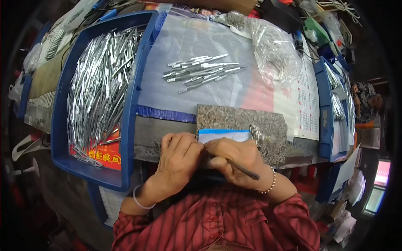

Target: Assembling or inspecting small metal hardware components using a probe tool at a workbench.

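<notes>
Red striped shirt cloth (209, 221) lies nearest the camera, along the lower edge; at the left, a deep blue tray (129, 134) holds a dense heap of slender silver metal pieces (102, 79), with a red printed sheet (109, 154) showing beneath them; next, the left hand (178, 161) has its fingers bent at the near edge of a speckled stone slab (270, 119), and whether it pinches anything cannot be told; beyond it, a loose group of similar metal strips (205, 70) lies on a clear plastic sheet (188, 37) over the grey surface (146, 144); a white paper with a blue far edge (226, 136) rests on the slab, just beyond the fingers; the right hand (240, 161), close beside the left, grasps a dark slender tool (247, 170), its handle end slanting back toward the wrist, its working end hidden; farther right come a crumpled clear bag (274, 54), a calendar sheet (307, 92) and another blue tray (325, 117) of metal pieces.
</notes>
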A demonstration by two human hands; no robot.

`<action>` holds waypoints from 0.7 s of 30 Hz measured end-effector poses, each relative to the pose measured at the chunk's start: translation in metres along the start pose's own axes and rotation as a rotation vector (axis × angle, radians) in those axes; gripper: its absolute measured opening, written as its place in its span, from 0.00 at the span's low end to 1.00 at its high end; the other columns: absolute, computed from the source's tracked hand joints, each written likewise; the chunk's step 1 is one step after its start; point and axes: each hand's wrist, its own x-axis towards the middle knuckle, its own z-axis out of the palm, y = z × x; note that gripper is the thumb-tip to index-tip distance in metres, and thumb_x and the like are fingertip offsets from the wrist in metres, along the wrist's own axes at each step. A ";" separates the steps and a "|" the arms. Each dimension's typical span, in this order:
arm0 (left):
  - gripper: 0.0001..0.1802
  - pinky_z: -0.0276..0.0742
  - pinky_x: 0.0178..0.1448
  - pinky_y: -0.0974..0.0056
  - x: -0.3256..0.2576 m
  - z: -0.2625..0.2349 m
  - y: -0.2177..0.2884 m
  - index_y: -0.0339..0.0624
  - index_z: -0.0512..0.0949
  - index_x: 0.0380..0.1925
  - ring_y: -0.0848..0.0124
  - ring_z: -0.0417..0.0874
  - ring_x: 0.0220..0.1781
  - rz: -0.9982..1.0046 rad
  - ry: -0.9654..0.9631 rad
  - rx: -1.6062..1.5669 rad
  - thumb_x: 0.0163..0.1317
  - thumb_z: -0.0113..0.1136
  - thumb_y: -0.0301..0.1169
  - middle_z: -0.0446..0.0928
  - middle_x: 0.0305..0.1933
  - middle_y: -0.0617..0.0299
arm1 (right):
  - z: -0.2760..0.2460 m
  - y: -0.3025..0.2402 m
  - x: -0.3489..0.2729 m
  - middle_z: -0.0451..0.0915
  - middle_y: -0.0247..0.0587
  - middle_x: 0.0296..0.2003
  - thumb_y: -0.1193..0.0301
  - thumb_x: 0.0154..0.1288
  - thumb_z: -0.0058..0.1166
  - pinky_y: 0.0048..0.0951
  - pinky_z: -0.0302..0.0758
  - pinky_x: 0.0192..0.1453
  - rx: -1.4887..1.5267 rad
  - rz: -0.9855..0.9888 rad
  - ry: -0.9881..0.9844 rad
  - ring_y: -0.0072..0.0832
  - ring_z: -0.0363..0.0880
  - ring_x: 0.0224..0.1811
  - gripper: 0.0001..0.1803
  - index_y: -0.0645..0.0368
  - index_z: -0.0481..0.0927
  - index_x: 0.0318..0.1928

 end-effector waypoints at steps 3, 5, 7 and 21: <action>0.12 0.62 0.50 0.56 -0.004 0.000 0.002 0.41 0.72 0.36 0.61 0.73 0.43 0.003 0.002 -0.001 0.49 0.57 0.24 0.69 0.37 0.57 | -0.003 -0.002 -0.004 0.75 0.41 0.23 0.68 0.62 0.57 0.33 0.71 0.22 0.089 0.074 -0.019 0.38 0.75 0.21 0.08 0.59 0.75 0.32; 0.12 0.62 0.49 0.57 -0.004 0.001 0.003 0.41 0.72 0.36 0.61 0.73 0.43 0.013 0.013 0.003 0.50 0.57 0.24 0.69 0.36 0.58 | -0.007 0.001 -0.010 0.77 0.42 0.26 0.68 0.64 0.55 0.32 0.72 0.24 0.116 0.104 0.020 0.38 0.77 0.23 0.08 0.59 0.76 0.34; 0.13 0.64 0.48 0.55 -0.006 0.001 0.004 0.40 0.74 0.35 0.57 0.75 0.43 -0.014 0.031 -0.027 0.47 0.63 0.21 0.72 0.35 0.56 | -0.019 -0.005 -0.017 0.80 0.46 0.33 0.65 0.69 0.49 0.31 0.76 0.28 0.195 0.250 0.025 0.40 0.80 0.28 0.12 0.62 0.77 0.40; 0.10 0.62 0.48 0.58 -0.003 0.000 0.005 0.43 0.73 0.35 0.63 0.73 0.40 0.003 0.031 -0.027 0.50 0.59 0.24 0.70 0.34 0.59 | -0.016 -0.010 -0.008 0.81 0.49 0.34 0.66 0.61 0.58 0.27 0.75 0.25 0.027 0.005 -0.005 0.37 0.81 0.26 0.12 0.61 0.77 0.38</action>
